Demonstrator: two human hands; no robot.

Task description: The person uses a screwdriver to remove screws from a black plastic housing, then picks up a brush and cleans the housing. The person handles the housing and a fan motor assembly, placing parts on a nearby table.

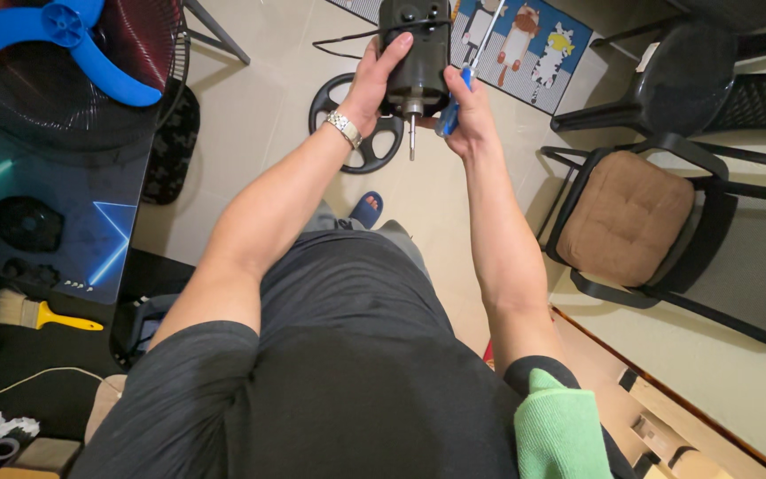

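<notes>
My left hand (374, 80) grips the left side of a black fan motor housing (417, 49), held up in front of me with its metal shaft (411, 135) pointing down. My right hand (470, 113) is closed around a blue-handled screwdriver (450, 111), whose shank runs up along the right side of the motor. A silver watch sits on my left wrist. A black cable leaves the motor to the left.
A blue fan blade (64, 35) lies on a dark fan grille (90, 80) on the table at left. A yellow-handled brush (42, 314) lies near the table edge. A black round base ring (356, 124) is on the floor. A cushioned chair (636, 222) stands right.
</notes>
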